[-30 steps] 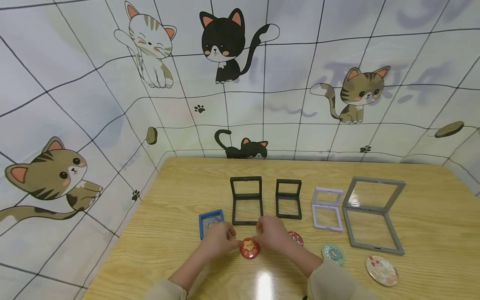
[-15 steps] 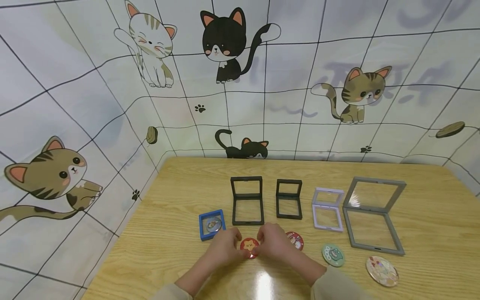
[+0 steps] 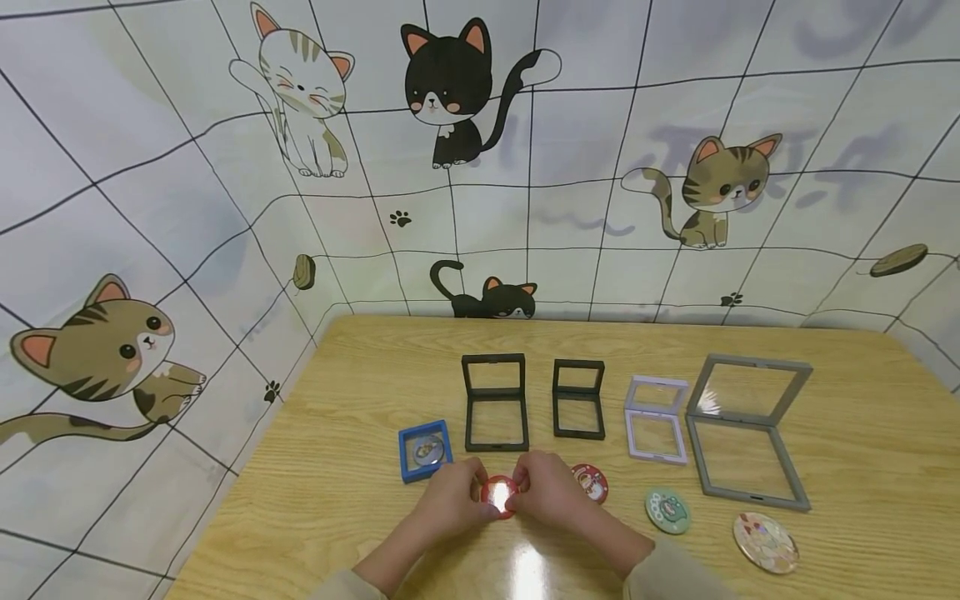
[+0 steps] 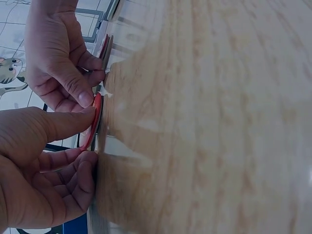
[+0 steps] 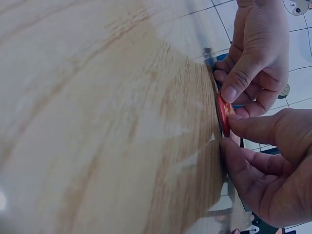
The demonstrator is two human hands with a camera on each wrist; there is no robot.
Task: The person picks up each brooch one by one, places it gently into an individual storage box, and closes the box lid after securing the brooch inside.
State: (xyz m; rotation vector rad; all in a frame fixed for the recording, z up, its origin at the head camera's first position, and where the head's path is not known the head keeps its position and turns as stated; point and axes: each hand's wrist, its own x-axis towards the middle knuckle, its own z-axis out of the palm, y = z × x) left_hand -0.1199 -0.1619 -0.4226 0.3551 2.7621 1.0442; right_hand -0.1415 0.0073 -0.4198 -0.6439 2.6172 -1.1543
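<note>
In the head view a round red button badge [image 3: 498,492] lies low over the table between both hands, glare whitening its face. My left hand [image 3: 454,497] pinches its left edge, and my right hand [image 3: 552,490] pinches the right. Both thumbs rest on the near part of its face. Seen edge-on in the left wrist view, the badge [image 4: 96,119] is close to the wood, thumb on top and fingers curled at the rim. The right wrist view has the red badge [image 5: 224,113] between both hands' fingertips. Another red badge [image 3: 591,482] lies just right of my right hand.
A blue frame [image 3: 405,467] holding a badge [image 3: 428,450] lies to the left. Behind stand open black frames [image 3: 496,446] [image 3: 578,433], a lilac frame [image 3: 656,457] and a grey frame [image 3: 750,496]. A green badge [image 3: 667,510] and a cream badge [image 3: 765,542] lie at right.
My left hand has moved right, away from the blue frame, and onto the red badge. The right hand has shifted slightly nearer. The badge has tilted so its face now catches the light.
</note>
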